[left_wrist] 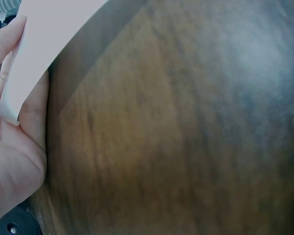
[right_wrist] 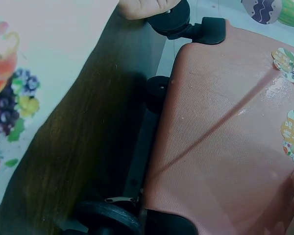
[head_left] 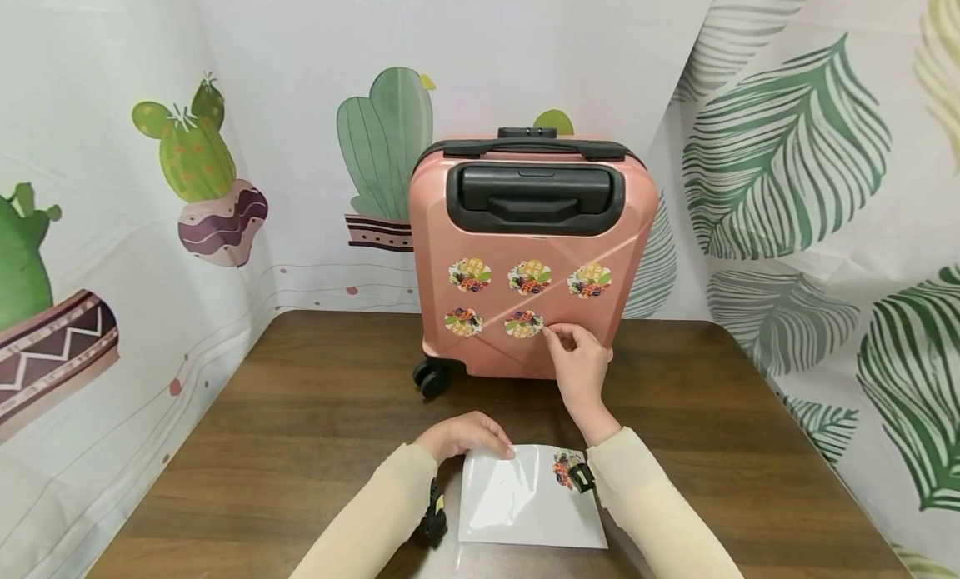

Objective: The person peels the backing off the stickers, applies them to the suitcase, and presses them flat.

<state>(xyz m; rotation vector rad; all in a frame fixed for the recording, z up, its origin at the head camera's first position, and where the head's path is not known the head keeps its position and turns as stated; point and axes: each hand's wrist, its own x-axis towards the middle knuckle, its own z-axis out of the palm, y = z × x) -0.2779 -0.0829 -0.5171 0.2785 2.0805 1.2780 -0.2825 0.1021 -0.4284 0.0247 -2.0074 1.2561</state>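
Note:
A pink suitcase [head_left: 450, 204] stands upright on the table with round fruit stickers on its front, three in the upper row and two below. At the right edge of the lower right fruit sticker [head_left: 523, 323], my right hand [head_left: 581, 369] pinches with thumb and forefinger; the sticker lies against the shell. My left hand [head_left: 467, 436] holds a white sticker sheet [head_left: 525, 512] at its upper left corner, thumb on top and fingers beneath, as the left wrist view shows. One fruit sticker [head_left: 562, 469] is on the sheet's upper right, partly covered by the right wrist's camera strap.
Black wheels [head_left: 432, 379] stick out at the suitcase's lower left. A recessed black pull handle [head_left: 536, 192] sits near its top. Behind the brown wooden table [head_left: 322, 412] hangs cloth [head_left: 300, 46] printed with cacti and leaves.

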